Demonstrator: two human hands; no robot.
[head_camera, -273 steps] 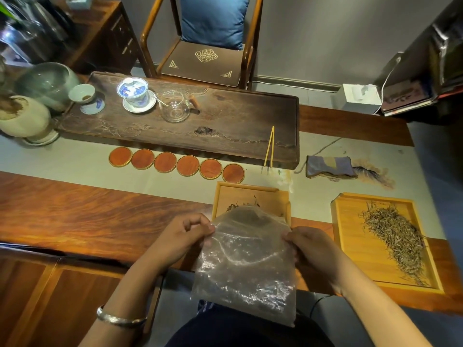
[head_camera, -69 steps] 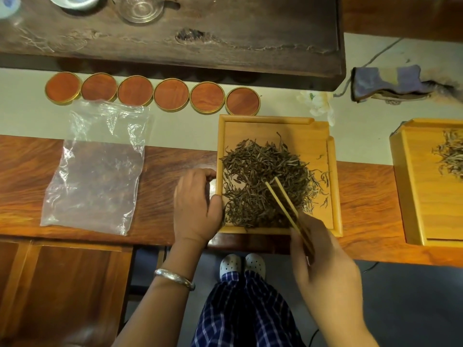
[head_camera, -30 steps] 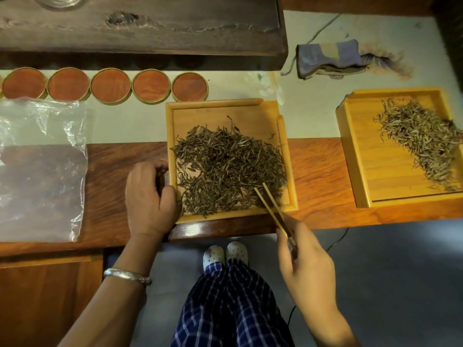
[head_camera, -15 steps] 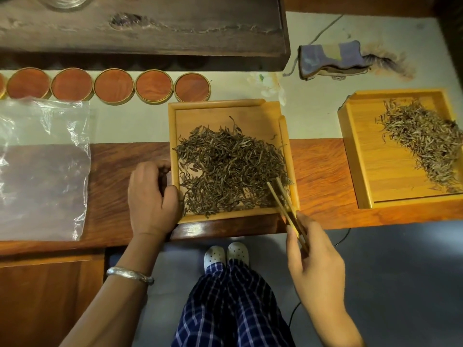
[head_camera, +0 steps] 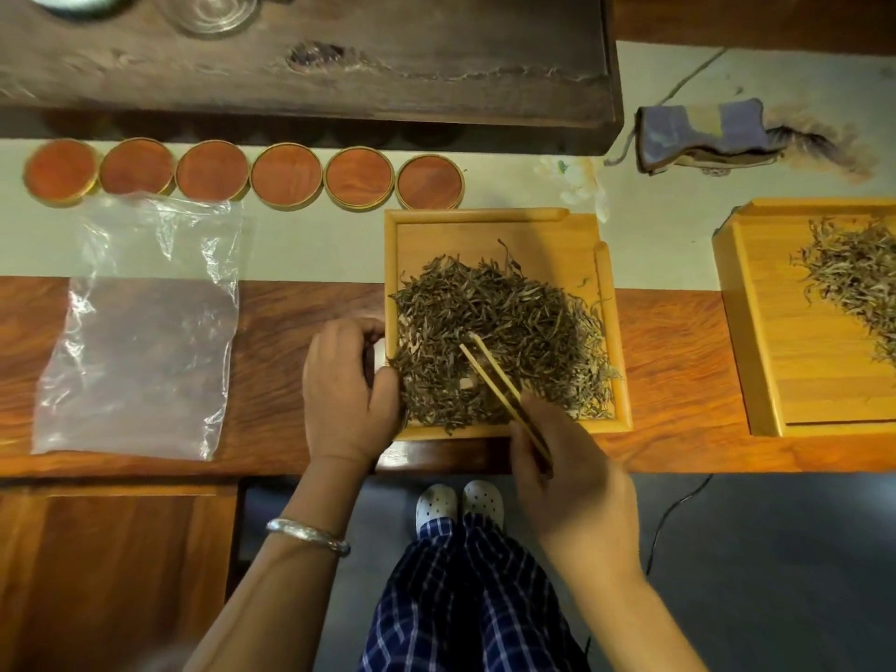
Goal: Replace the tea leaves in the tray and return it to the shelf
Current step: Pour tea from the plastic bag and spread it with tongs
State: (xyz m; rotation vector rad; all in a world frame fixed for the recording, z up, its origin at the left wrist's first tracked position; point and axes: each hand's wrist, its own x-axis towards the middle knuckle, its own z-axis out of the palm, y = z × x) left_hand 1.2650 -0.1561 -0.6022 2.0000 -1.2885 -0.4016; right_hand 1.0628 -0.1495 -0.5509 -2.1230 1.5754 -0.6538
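Tea leaves [head_camera: 499,341], tweezers [head_camera: 504,392] now deeper in

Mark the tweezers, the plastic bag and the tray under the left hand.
tweezers [head_camera: 489,368], head view, middle of the two prongs
plastic bag [head_camera: 140,341], head view, centre of the flat film
tray [head_camera: 485,225], head view, bare far floor

Single head-worn view, aimed steeply down from above the table [head_camera: 679,371] edge. Sat close over the tray [head_camera: 489,225], roughly centred, with both hands low in frame. Took in the dark tea board [head_camera: 436,65] at the top, legs and shoes [head_camera: 458,502] at the bottom. Wide-angle, edges bowed.
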